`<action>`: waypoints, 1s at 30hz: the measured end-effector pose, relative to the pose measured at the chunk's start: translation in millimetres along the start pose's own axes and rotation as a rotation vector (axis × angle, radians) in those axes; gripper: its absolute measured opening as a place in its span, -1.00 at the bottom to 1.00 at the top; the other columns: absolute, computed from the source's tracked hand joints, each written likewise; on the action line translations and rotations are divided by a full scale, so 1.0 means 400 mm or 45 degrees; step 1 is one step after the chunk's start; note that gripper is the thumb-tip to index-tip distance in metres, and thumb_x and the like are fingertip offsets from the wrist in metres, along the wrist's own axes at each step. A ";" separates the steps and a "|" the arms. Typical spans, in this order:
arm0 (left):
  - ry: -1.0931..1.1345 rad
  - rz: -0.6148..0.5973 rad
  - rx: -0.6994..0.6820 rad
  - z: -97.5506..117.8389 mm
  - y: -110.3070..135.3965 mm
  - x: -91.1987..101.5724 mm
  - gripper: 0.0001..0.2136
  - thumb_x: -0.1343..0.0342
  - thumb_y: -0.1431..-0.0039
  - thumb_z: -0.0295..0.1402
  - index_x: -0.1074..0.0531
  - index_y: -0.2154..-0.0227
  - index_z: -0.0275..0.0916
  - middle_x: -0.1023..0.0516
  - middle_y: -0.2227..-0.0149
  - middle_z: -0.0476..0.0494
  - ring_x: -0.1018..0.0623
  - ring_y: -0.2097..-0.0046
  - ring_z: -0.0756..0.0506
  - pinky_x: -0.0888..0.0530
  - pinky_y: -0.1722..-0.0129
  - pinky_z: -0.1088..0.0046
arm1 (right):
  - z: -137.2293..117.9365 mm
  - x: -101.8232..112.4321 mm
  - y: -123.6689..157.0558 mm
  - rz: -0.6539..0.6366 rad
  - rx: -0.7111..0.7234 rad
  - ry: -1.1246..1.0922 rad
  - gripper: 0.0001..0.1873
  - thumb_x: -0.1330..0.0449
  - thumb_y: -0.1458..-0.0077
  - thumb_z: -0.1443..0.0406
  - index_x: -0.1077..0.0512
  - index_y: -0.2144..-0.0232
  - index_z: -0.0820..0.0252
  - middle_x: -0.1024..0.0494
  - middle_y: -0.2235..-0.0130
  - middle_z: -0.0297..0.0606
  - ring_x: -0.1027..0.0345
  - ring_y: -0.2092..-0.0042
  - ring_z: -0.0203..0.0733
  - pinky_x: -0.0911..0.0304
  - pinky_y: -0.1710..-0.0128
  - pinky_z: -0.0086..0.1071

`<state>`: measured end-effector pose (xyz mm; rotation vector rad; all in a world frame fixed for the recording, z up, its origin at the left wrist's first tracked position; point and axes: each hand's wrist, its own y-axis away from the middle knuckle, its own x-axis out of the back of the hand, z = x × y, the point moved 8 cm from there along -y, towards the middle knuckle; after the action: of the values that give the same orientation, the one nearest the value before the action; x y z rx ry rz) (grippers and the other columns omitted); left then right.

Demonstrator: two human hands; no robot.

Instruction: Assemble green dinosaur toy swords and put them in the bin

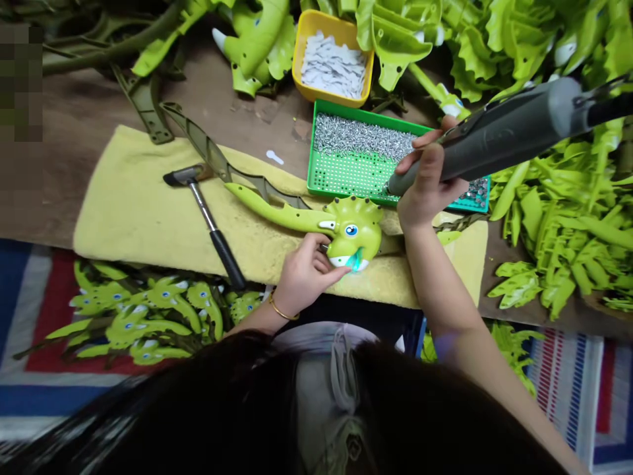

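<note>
A lime-green plastic dinosaur head [353,231] with a frill, a blue eye and a long curved green piece lies on the yellow cloth. My left hand [309,270] grips it at the snout, thumb by the white jaw. A dark olive strip runs from it up to the left. In my right hand [429,181] is a grey electric screwdriver [499,138], its tip over the green tray [312,161]. Small silver screws [363,135] fill the far part of that tray. Whether a screw sits on the tip is too small to tell.
A hammer [202,211] lies on the yellow cloth [143,218] at left. Behind the tray stands a yellow tub [297,63] of white pieces. Piles of green plastic parts [558,231] cover the right and back; similar heads [163,297] lie below the table's left edge.
</note>
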<state>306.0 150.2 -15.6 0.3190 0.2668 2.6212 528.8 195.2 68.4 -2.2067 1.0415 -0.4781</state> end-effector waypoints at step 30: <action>0.064 0.033 -0.018 0.019 -0.003 0.003 -0.63 -0.28 0.14 -0.42 -0.41 0.19 -0.25 -0.43 0.58 0.13 -0.49 0.53 0.01 -0.47 0.44 0.47 | -0.215 -0.131 0.129 -0.493 -0.055 -0.553 -0.53 -0.20 -0.10 0.04 -0.32 -0.08 -0.22 -0.29 0.38 -0.43 -0.20 0.59 -0.42 -0.18 0.67 -0.45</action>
<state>307.6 152.9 -8.6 0.2531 0.2622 2.6586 419.5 177.5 93.0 -2.4105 0.4023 -0.1229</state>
